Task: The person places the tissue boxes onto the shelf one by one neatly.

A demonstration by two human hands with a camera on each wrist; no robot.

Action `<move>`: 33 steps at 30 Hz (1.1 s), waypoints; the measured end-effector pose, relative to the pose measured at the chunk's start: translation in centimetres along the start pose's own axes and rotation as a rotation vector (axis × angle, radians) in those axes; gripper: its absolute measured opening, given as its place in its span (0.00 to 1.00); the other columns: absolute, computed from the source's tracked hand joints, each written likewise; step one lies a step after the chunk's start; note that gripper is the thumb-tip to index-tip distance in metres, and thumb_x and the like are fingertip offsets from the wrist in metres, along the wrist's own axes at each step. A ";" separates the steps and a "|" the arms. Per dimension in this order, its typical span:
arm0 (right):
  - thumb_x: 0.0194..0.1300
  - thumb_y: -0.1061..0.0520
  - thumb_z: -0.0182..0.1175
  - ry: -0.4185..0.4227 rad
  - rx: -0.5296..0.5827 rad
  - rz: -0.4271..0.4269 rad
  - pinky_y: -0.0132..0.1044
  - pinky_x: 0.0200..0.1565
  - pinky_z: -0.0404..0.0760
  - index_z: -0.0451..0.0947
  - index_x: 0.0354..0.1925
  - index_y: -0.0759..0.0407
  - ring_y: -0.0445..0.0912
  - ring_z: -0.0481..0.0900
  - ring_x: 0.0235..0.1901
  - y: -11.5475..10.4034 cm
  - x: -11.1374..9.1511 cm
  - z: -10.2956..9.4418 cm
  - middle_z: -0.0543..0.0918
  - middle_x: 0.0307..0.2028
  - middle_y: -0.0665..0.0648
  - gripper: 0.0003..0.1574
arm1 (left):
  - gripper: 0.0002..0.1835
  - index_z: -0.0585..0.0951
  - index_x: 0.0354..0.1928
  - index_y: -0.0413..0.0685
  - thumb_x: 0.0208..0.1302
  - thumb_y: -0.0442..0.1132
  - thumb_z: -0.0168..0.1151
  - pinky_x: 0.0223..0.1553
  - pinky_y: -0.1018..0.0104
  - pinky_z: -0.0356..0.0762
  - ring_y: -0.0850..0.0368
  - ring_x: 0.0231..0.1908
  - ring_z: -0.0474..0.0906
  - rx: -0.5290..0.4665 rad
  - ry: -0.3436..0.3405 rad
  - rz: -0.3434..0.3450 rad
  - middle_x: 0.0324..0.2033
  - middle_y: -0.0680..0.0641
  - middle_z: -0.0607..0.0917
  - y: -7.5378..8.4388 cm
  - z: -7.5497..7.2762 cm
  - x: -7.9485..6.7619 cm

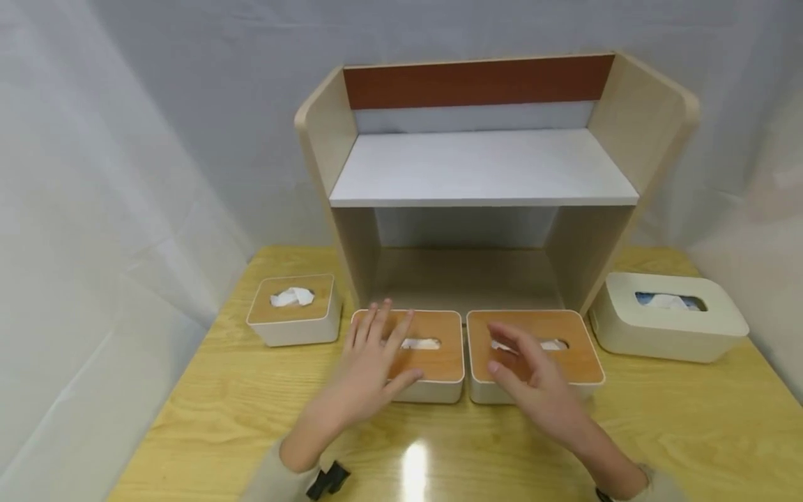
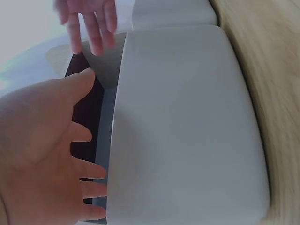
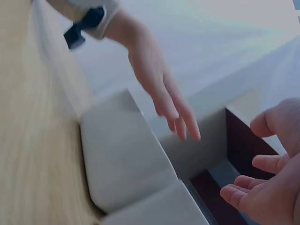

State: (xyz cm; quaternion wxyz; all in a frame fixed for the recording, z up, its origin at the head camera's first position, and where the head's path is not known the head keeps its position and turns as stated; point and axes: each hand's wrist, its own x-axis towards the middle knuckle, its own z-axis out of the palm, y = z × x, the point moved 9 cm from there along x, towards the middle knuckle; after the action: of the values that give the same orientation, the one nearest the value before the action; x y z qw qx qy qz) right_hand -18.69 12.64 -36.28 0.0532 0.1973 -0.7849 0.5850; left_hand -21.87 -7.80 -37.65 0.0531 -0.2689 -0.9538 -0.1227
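Two tissue boxes with wooden lids and pale bodies stand side by side in front of the shelf: the left one point(image 1: 439, 366) and the right one point(image 1: 567, 324). Over the left box my left hand point(image 1: 366, 373) is held with fingers spread and straight, holding nothing. My right hand point(image 1: 546, 394) hovers above the right box, its fingers loosely bent and thumb apart, with nothing in its grasp. In the left wrist view, the fingertips point(image 2: 99, 213) of the left hand come close to the box's upper edge. The right wrist view shows both hands above the boxes' lids.
A two-tier shelf unit point(image 1: 483, 167) stands behind the boxes. A smaller wood-lidded tissue box point(image 1: 301, 331) is at the left, and an all-white tissue box point(image 1: 665, 335) at the right. The wooden table point(image 1: 263, 404) meets hanging pale cloth point(image 1: 94, 244) at its sides.
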 end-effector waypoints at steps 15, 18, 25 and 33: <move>0.70 0.58 0.59 -0.172 0.351 0.346 0.36 0.69 0.57 0.40 0.78 0.63 0.58 0.45 0.76 0.3 -4.0 6.5 0.44 0.78 0.63 0.52 | 0.39 0.58 0.77 0.50 0.70 0.54 0.60 0.66 0.31 0.57 0.31 0.72 0.50 -0.183 0.123 -0.117 0.75 0.33 0.51 -3.6 -0.7 -3.0; 0.68 0.61 0.59 -0.118 0.377 0.370 0.44 0.69 0.54 0.39 0.78 0.63 0.59 0.43 0.75 1.0 -4.6 7.4 0.44 0.78 0.63 0.53 | 0.39 0.57 0.77 0.50 0.70 0.54 0.59 0.67 0.31 0.56 0.31 0.72 0.50 -0.181 0.114 -0.149 0.75 0.32 0.51 -4.1 -0.3 -3.7; 0.64 0.66 0.58 -0.037 0.395 0.356 0.55 0.69 0.44 0.31 0.77 0.67 0.61 0.36 0.76 2.8 -5.5 9.0 0.36 0.77 0.67 0.58 | 0.42 0.52 0.78 0.45 0.72 0.56 0.55 0.65 0.30 0.57 0.28 0.72 0.50 -0.284 0.073 -0.214 0.75 0.29 0.50 -4.9 0.8 -4.7; 0.62 0.65 0.59 -0.015 0.341 0.408 0.66 0.67 0.43 0.27 0.78 0.64 0.70 0.35 0.73 5.6 -5.5 10.4 0.32 0.75 0.74 0.62 | 0.51 0.36 0.76 0.32 0.72 0.54 0.56 0.72 0.39 0.43 0.33 0.74 0.42 -0.656 0.036 -0.290 0.75 0.28 0.42 -6.4 2.6 -4.9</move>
State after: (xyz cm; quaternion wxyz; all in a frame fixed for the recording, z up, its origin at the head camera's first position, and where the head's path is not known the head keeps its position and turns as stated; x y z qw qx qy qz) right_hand -14.23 5.59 -46.19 -0.1058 0.0454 -0.6989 0.7059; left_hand -21.22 -14.87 -42.25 -0.0373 -0.1315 -0.8907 -0.4335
